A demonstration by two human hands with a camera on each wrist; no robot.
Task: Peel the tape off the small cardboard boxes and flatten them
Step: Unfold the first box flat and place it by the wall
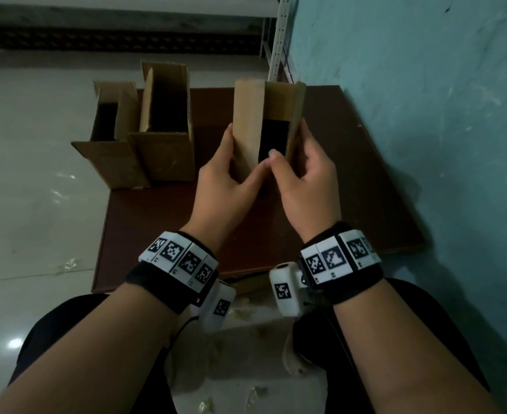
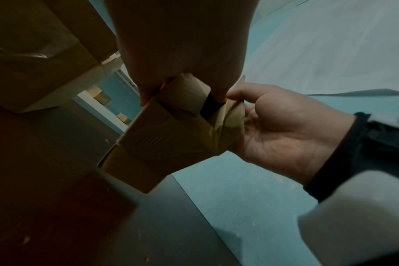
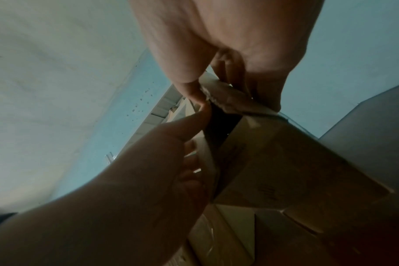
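Held upright above a dark brown board (image 1: 350,174), the small tan cardboard box (image 1: 247,127) has its top flaps spread, showing a black hollow inside (its side panels look creased). The left hand (image 1: 225,177) grips the left flap and the right hand (image 1: 303,177) pinches the right flap, thumbs meeting at the near edge; two opened brown cardboard boxes (image 1: 156,130) stand to the left

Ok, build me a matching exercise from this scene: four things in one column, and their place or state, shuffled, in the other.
Things:
1. held box
2. two open boxes
3. brown board
4. wall

Place or state:
A. teal, at the right
B. flat on the floor
C. gripped by left hand and right hand
D. standing untouched, left of the hands

Pairs: 1-C, 2-D, 3-B, 4-A
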